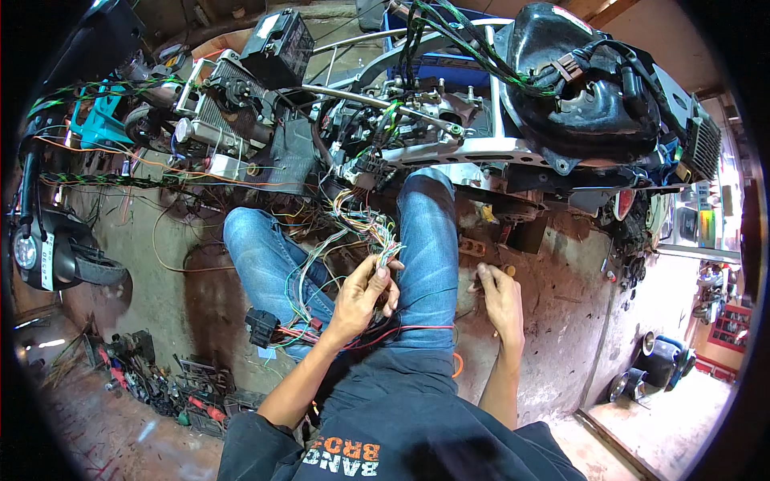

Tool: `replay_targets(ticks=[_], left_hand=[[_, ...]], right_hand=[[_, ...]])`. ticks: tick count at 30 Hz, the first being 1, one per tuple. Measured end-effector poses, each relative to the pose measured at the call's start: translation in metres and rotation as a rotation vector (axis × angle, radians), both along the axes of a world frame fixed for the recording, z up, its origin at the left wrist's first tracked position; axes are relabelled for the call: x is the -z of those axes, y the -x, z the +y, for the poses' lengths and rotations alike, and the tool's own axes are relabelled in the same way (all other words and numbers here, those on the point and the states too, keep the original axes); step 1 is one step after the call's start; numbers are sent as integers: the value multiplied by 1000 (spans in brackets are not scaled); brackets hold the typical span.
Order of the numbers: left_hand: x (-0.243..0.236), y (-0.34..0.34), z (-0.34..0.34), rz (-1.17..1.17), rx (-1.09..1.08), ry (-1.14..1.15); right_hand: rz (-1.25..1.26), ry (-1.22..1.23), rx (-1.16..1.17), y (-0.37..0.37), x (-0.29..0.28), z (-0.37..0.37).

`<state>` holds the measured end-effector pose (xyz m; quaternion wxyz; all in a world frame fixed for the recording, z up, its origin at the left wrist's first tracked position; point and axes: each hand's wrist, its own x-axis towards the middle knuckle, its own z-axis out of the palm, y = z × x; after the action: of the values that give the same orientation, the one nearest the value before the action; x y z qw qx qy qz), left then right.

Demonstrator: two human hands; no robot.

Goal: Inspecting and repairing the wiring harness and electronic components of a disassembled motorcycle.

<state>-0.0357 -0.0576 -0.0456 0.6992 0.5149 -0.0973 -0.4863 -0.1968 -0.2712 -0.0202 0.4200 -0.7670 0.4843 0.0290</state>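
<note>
My left hand [365, 298] is closed on a wiring harness [383, 232], a thick bundle of many-coloured thin wires. Its stripped-looking ends fan out just past my fingertips, above my lap. From there the bundle runs up to the motorcycle frame [489, 148]. Other wires loop down over my left thigh to a black connector block [261, 327], and a red wire crosses my lap. To the right of my right knee, my right hand [501, 301] hangs apart from the harness, its fingers curled in. Whatever it may hold is too small to make out.
Ahead stand a black tank-like part [585, 104], a radiator [233, 108] and a black battery [277, 48]. Left is a headlight unit [60, 248]. Tools and parts [168, 385] lie on the floor at lower left; an orange wire [180, 268] trails across it.
</note>
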Motion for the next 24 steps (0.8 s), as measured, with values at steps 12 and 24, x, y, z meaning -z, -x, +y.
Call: replay_targets(ticks=[12, 24], left_hand=[[2, 18, -23, -204, 131, 12], [-24, 9, -2, -693, 239, -75]], right_hand=[[-250, 51, -74, 3, 11, 22], [-434, -391, -142, -48, 3, 25]])
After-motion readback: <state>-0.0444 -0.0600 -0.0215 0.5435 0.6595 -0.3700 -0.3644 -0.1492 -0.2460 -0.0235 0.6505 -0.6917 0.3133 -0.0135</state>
